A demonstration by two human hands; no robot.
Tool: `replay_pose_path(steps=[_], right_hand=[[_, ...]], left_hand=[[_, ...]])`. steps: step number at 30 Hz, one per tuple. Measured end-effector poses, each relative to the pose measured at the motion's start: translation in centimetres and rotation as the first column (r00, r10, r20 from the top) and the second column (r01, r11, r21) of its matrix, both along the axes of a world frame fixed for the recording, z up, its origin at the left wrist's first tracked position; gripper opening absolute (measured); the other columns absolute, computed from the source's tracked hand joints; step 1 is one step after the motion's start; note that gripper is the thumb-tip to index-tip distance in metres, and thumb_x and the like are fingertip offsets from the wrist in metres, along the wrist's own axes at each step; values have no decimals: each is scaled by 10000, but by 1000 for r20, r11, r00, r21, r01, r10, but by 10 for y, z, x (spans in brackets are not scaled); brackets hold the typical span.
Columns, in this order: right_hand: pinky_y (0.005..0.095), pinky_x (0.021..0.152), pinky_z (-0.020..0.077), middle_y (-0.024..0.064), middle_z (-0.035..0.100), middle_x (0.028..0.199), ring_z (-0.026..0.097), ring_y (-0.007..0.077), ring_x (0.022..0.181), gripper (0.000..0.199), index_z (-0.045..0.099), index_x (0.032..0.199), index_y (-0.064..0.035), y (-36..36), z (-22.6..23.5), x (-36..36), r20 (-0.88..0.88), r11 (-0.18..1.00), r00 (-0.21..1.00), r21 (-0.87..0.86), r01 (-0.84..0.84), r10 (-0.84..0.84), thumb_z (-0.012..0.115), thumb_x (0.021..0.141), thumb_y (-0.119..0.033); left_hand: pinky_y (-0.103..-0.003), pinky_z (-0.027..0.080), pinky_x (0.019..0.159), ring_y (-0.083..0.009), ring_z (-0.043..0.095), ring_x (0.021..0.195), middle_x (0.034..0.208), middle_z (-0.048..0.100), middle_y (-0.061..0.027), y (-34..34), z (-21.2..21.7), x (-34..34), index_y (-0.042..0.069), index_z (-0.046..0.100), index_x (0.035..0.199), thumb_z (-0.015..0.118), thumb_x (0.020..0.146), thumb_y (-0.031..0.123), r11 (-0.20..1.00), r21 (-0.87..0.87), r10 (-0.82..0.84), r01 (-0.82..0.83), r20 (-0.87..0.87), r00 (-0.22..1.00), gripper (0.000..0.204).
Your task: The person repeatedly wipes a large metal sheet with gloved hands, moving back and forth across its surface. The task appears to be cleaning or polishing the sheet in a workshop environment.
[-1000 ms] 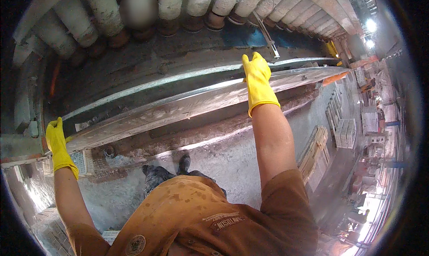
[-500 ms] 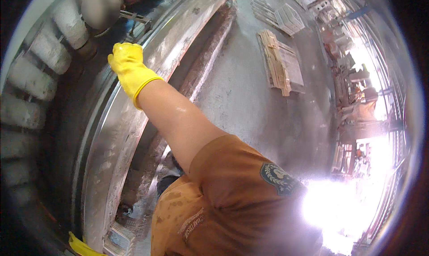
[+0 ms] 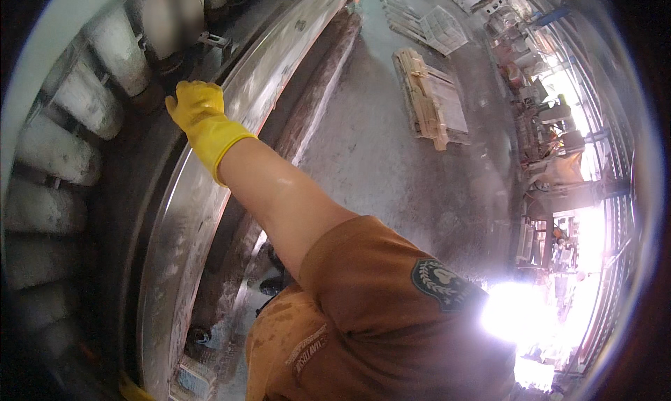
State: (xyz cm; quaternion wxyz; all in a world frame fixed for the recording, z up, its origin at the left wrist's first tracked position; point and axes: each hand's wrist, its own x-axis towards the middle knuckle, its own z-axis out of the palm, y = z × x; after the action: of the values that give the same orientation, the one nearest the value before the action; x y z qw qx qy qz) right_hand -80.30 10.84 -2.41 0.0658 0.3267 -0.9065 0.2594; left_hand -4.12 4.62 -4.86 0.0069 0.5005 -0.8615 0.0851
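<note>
Grey floor (image 3: 391,170) spread across the middle of a workshop, with cluttered equipment (image 3: 549,125) and a strong glare on its right. Left of it a long metal-faced beam (image 3: 178,240) ran from the top edge down to the lower left; past this lay a dark channel (image 3: 122,212), bordered by a row of whitish cylinders (image 3: 56,146) (all bowed by the lens). Below, the person's brown shirt (image 3: 391,296) filled the lower middle, its sleeve meeting a bare forearm (image 3: 279,195). On the floor lay some wooden boards (image 3: 425,97), with a white crate (image 3: 445,29) near their upper end. The right hand (image 3: 199,107), yellow-gloved, reached over the beam's far edge with fingers curled; whether they gripped anything could not be told. Of the left hand (image 3: 133,388) only a dim bit of yellow glove showed at the bottom edge, near the beam, its state impossible to tell
</note>
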Motion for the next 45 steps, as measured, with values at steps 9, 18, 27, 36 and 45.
replay_pose_path(steps=[9, 18, 27, 36, 45], right_hand=[[471, 934, 525, 162, 764, 1003, 722, 334, 1009, 422, 741, 989, -94, -1, 1, -5, 31, 1000, 999, -16, -11, 11, 658, 921, -502], [498, 915, 530, 167, 764, 1003, 717, 359, 1021, 416, 757, 965, -93, -10, -3, 4, -47, 996, 997, -57, -63, 61, 601, 950, -478], [511, 822, 562, 186, 769, 1003, 729, 396, 946, 506, 756, 1061, -85, 3, -6, -8, -82, 995, 993, -39, -93, 89, 585, 960, -549], [445, 1029, 523, 153, 742, 1245, 690, 369, 1165, 563, 733, 1307, -141, 30, -3, -93, 54, 924, 927, -122, -362, 370, 587, 987, -580], [422, 969, 547, 141, 778, 1141, 728, 314, 1116, 651, 680, 1378, -119, 22, 19, -161, 209, 934, 972, 314, -169, 105, 596, 951, -603]], left_hand=[[-447, 447, 1122, -371, 555, 1338, 1475, 576, -224, -11, -10, -23, 19, 545, 1494, 528, 1055, 339, 997, 38, 64, -62, -61, 996, 543], [-406, 486, 1080, -361, 596, 1299, 1462, 597, -222, -12, -18, -34, 21, 568, 1472, 608, 1026, 439, 960, 142, 264, -241, -183, 947, 612], [-405, 535, 1012, -344, 677, 1191, 1369, 677, -177, -10, 23, -247, 38, 654, 1357, 667, 991, 470, 794, 467, 581, -389, -394, 712, 567], [-429, 544, 950, -340, 716, 1122, 1211, 752, -161, 11, 21, -237, 59, 728, 1213, 647, 987, 522, 758, 230, 650, -610, -340, 680, 521], [-399, 547, 934, -317, 728, 1103, 1172, 769, -156, 4, -2, -220, 50, 724, 1205, 693, 968, 517, 650, 284, 742, -705, -440, 507, 525]])
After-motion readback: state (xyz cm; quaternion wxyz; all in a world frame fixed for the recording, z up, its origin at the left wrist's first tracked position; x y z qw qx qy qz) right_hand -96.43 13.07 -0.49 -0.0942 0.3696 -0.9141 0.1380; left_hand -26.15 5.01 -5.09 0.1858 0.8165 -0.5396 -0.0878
